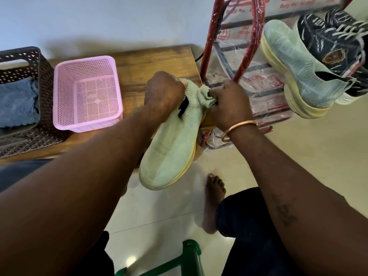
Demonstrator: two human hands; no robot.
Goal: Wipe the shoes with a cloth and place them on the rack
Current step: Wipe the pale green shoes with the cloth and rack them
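matt knit shoe (171,148), perforated plastic basket (87,92), grained wood table (157,58), glossy floor (159,212)

Red "Regg No." printed twice on plastic wrap (268,10) over rack (210,38); digits blurred.

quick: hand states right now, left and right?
Left hand: closed, grip on the collar of the green shoe.
Right hand: closed, holding the cloth against the shoe's heel.

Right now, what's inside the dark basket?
A blue cloth lies inside the dark basket. Anything beneath the cloth is covered, and the basket's left part is out of frame.
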